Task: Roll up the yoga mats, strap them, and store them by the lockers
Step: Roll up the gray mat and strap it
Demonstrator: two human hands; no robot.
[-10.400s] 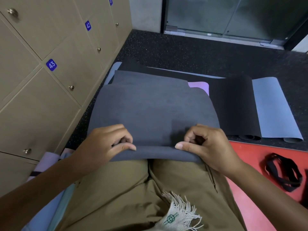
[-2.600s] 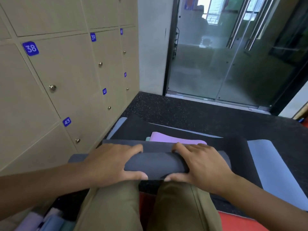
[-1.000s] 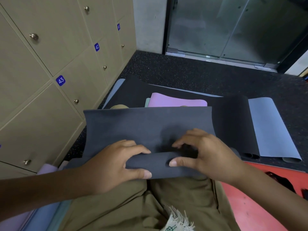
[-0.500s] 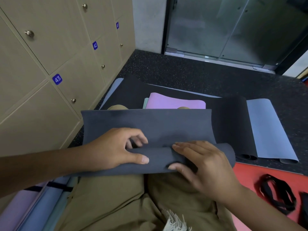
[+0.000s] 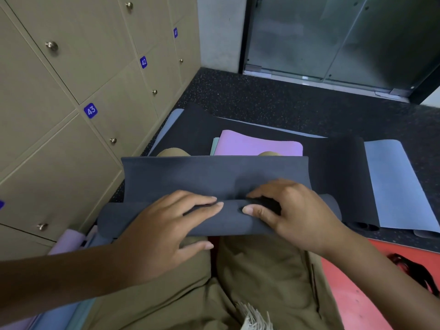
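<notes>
A dark grey yoga mat (image 5: 214,177) lies across my lap, its near end turned into a loose roll and the rest spread flat over my knees. My left hand (image 5: 166,229) wraps the roll left of centre, fingers laid over the top and thumb underneath. On the right part of the roll my right hand (image 5: 297,217) holds the mat with curled fingers, its thumb pressing at the seam. Black straps (image 5: 414,270) lie on a red mat (image 5: 357,294) at my right.
Beige numbered lockers (image 5: 71,151) line the left side. Ahead on the dark floor lie a purple mat (image 5: 257,145), a black mat (image 5: 338,167) and a light blue mat (image 5: 395,182). Rolled pastel mats (image 5: 69,241) sit by the locker base. A glass door (image 5: 333,36) stands beyond.
My right hand went from lying flat on the roll to curling its fingers at the seam. The fingers of my left hand stretched out over the roll's top.
</notes>
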